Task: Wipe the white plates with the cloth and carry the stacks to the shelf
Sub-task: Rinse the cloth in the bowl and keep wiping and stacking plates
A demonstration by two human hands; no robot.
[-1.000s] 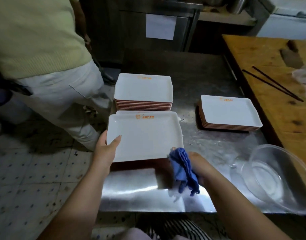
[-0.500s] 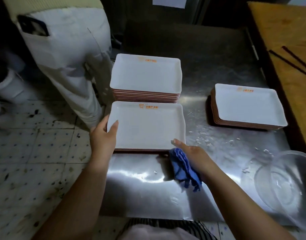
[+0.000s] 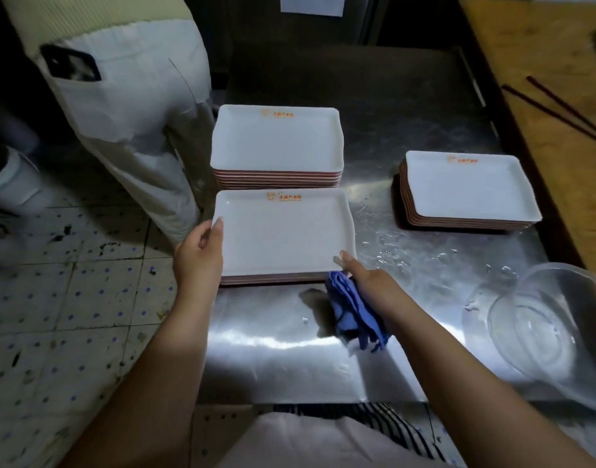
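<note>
White top plate (image 3: 283, 234) now rests on the near-edge stack, left hand (image 3: 198, 255) gripping it, right hand (image 3: 367, 282) clutching the cloth (image 3: 354, 312); wiping can resume.

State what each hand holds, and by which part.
Left hand grips the near plate stack at its left edge. Right hand holds the bunched blue cloth, one finger touching the stack's near right corner.

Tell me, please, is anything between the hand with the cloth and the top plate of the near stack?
Nothing visible is. The right hand holds the blue cloth at the near right corner of the near stack, fingertip already at its rim. The left hand grips the left edge.
</note>
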